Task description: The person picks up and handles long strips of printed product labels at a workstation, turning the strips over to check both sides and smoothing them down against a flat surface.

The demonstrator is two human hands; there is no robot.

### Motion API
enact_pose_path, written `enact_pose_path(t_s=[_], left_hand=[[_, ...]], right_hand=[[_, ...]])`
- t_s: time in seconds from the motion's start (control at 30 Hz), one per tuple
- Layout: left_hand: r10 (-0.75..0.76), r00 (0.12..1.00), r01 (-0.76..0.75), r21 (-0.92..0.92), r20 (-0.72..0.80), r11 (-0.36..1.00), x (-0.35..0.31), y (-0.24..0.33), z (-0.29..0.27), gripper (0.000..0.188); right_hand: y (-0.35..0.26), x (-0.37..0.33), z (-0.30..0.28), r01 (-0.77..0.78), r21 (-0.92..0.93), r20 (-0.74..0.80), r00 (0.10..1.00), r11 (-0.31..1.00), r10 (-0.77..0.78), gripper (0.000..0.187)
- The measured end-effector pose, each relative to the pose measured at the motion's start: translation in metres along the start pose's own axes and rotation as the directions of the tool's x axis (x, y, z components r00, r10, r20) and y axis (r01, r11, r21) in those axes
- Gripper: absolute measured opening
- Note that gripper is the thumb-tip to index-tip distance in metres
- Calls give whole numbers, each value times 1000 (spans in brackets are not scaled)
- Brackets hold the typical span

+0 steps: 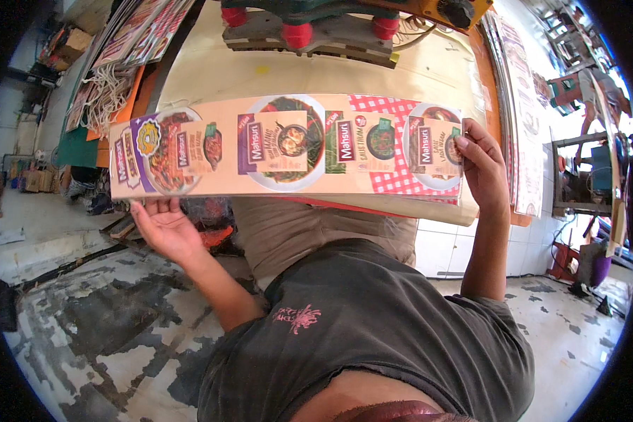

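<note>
Dark shirt (394, 309) is below the printed panel (286, 145), which may tilt (right hand (487, 165) pinches its right end) if unclenched left hand (167, 227) slips.

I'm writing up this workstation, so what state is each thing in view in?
Printed panel: printed side to camera, uncreased.
Left hand: palm up, open, fingers at the panel's lower edge.
Right hand: closed on the panel's right end, thumb in front.
Left-hand panels: stacked, overlapping.
White cords: loose, bunched.
Cream work surface: partly covered.
Floor: patchy, worn coating.
</note>
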State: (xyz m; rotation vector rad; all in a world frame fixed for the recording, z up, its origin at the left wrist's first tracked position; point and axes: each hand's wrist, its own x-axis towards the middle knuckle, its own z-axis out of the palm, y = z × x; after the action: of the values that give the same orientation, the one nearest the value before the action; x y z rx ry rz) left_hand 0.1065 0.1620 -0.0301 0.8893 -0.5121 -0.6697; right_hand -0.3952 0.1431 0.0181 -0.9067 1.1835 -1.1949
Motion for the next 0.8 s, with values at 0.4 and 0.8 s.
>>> enact_pose_path(t_s=[0.4, 0.8], left_hand=[[1, 996, -12, 129, 85, 992, 17, 27, -34, 12], [40, 980, -54, -71, -194, 996, -4, 20, -21, 55]], right_hand=[[-3, 3, -21, 122, 28, -232, 966, 992, -112, 30], [11, 23, -19, 73, 241, -87, 995, 968, -54, 26]])
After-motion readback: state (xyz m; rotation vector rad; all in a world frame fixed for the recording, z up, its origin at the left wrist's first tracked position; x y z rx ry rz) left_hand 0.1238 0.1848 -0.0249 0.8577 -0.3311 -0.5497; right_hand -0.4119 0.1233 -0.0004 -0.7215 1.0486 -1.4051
